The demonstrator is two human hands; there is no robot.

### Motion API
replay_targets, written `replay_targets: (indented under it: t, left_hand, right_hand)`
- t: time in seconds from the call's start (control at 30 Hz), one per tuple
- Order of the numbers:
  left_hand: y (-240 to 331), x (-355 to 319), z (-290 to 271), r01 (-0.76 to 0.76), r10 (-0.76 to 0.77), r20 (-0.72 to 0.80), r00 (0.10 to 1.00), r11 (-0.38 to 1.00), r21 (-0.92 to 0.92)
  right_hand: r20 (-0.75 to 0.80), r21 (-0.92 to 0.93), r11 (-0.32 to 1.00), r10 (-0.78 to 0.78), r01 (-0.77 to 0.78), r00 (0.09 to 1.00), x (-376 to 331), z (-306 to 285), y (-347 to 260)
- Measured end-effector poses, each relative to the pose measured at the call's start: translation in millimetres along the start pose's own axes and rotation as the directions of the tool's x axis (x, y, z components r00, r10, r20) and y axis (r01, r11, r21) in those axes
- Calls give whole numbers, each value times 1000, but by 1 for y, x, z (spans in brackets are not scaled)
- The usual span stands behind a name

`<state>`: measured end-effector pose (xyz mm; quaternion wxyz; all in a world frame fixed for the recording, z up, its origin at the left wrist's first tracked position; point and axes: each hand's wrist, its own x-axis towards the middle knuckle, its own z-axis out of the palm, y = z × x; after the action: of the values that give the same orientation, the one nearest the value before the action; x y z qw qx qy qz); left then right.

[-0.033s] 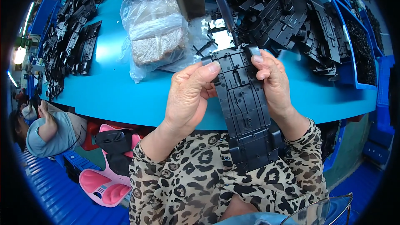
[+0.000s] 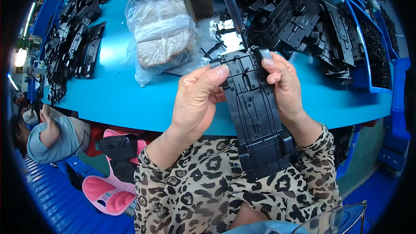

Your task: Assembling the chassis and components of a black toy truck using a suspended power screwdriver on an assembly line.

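I hold a long black plastic chassis plate upright in front of me, over the near edge of the blue table. My left hand grips its left edge near the top, thumb across the face. My right hand grips the right edge, fingers curled over the top corner. The plate's lower end rests against my leopard-print sleeves. A dark hanging tool tip points down just above the plate's top.
A clear plastic bag of grey parts lies on the table behind my hands. Heaps of black plastic parts sit at the far left and far right. Blue bins line the right. Another person sits low left beside a pink stool.
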<state>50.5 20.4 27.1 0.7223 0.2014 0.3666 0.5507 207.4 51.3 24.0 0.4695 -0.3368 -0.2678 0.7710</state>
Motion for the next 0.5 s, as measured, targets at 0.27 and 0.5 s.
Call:
replay_targets:
  t: [0.27,0.5]
  left_hand:
    - [-1,-2,0,0,0,11,1000,1000,-13]
    - [0,-3,-2,3,-3,-16,1000,999,-44]
  right_hand:
    - [6,2,1000,4,-4,1000,0,-3,3]
    - [-4,-26,999,33,-33,999,1,2,0]
